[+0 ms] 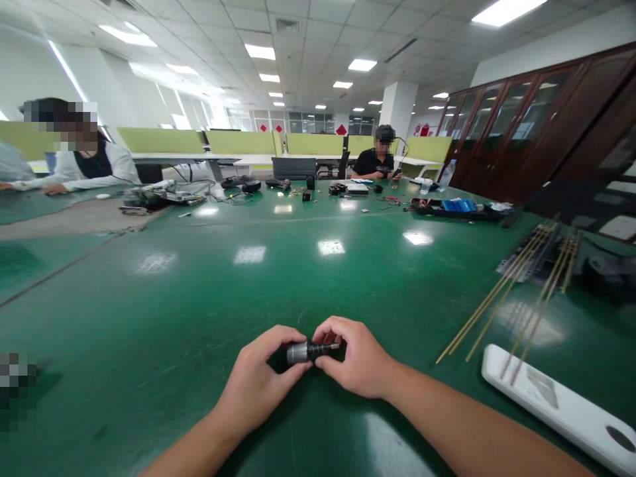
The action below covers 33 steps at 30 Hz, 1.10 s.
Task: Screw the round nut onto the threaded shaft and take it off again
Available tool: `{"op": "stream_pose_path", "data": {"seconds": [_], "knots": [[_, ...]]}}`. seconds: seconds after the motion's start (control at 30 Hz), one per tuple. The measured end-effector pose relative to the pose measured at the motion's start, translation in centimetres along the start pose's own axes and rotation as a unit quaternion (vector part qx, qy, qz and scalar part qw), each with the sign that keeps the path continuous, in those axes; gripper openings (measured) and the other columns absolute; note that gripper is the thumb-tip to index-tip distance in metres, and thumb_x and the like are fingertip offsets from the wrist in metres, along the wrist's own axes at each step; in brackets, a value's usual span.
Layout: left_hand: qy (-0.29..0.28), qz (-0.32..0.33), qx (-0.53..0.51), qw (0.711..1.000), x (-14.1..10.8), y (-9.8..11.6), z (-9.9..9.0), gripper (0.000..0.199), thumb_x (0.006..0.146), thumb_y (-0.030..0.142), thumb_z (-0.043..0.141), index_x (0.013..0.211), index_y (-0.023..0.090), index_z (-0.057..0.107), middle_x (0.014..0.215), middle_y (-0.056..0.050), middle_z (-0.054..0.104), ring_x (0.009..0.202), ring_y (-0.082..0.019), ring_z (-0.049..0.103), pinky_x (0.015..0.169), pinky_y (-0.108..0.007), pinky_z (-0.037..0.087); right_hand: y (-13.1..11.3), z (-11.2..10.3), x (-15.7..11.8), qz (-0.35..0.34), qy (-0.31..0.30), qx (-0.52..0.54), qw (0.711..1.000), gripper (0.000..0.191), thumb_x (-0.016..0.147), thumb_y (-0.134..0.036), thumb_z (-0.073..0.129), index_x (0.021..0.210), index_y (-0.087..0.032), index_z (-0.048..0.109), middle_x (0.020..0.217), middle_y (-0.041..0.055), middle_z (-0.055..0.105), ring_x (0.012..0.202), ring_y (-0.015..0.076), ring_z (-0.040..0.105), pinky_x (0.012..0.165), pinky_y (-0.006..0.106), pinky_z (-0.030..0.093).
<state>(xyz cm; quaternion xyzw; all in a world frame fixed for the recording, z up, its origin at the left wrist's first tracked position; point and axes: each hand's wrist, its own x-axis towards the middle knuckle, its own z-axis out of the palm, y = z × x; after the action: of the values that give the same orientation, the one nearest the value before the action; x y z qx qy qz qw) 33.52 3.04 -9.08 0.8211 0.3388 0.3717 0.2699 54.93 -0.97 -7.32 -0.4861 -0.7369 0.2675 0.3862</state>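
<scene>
Low over the green table, both hands meet around a small silver-and-black cylindrical part (298, 353), which lies sideways. Its smooth silver body is at the left, and a black ribbed section leads to a thin metal shaft pointing right. Thumb and fingers of my left hand (261, 377) are closed round the silver end. My right hand (358, 358) pinches the black section near the shaft, thumb below and fingers above. The fingertips cover some of the part, so its exact kind is not clear.
A white elongated case (556, 404) lies at the right, with thin brass-coloured rods (497, 298) behind it. Electronic parts (169, 193) and a black tray with blue items (452, 207) line the far side. Two people sit beyond. A pixelated object is at the left edge.
</scene>
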Motion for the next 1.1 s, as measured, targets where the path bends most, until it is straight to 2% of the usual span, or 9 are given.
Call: {"op": "stream_pose_path", "data": {"seconds": [0.2,0.37,0.53,0.83,1.1], "knots": [[0.003,-0.009,0.005,1.0,0.07,-0.1,-0.05,0.024,0.084,0.025,0.073,0.105,0.026,0.062,0.102,0.0,0.066,0.095,-0.019,0.063,0.084,-0.031,0.049,-0.39,-0.25,0.08,-0.008,-0.003,0.003,1.0,0.017,0.082,-0.017,0.066,0.098,-0.022,0.068,0.093,0.0012,0.07,0.085,0.0158,0.063,0.079,0.028,0.045],[0.008,0.0,0.011,1.0,0.05,-0.16,0.0,0.025,0.083,0.025,0.074,0.106,0.026,0.063,0.103,-0.002,0.067,0.096,-0.02,0.064,0.085,-0.032,0.05,-0.22,-0.22,0.03,0.006,-0.009,-0.006,1.0,0.015,0.083,-0.023,0.067,0.097,-0.021,0.071,0.091,0.0021,0.072,0.083,0.0163,0.064,0.076,0.028,0.045],[0.003,0.002,0.006,1.0,-0.06,-0.12,0.02,0.024,0.083,0.027,0.073,0.106,0.025,0.064,0.102,-0.003,0.067,0.095,-0.02,0.064,0.084,-0.032,0.051,-0.05,-0.19,-0.05,0.0,-0.013,-0.02,1.0,0.017,0.08,-0.023,0.07,0.097,-0.021,0.072,0.089,0.0017,0.072,0.08,0.0161,0.064,0.074,0.027,0.045],[0.006,0.005,0.004,1.0,-0.01,-0.04,-0.03,0.024,0.082,0.025,0.073,0.104,0.024,0.066,0.101,-0.004,0.068,0.094,-0.021,0.065,0.084,-0.032,0.052,-0.09,-0.16,0.01,0.013,-0.025,-0.025,0.999,0.014,0.084,-0.026,0.067,0.094,-0.021,0.074,0.084,0.0019,0.072,0.075,0.0151,0.063,0.069,0.027,0.043],[-0.003,0.004,0.01,1.0,-0.14,-0.17,0.0,0.025,0.082,0.023,0.073,0.105,0.027,0.065,0.102,-0.002,0.068,0.094,-0.02,0.064,0.084,-0.032,0.051,0.06,-0.2,-0.06,0.018,-0.024,-0.021,0.999,0.013,0.083,-0.029,0.068,0.092,-0.021,0.074,0.081,0.0014,0.071,0.072,0.0147,0.062,0.068,0.026,0.043]]}}
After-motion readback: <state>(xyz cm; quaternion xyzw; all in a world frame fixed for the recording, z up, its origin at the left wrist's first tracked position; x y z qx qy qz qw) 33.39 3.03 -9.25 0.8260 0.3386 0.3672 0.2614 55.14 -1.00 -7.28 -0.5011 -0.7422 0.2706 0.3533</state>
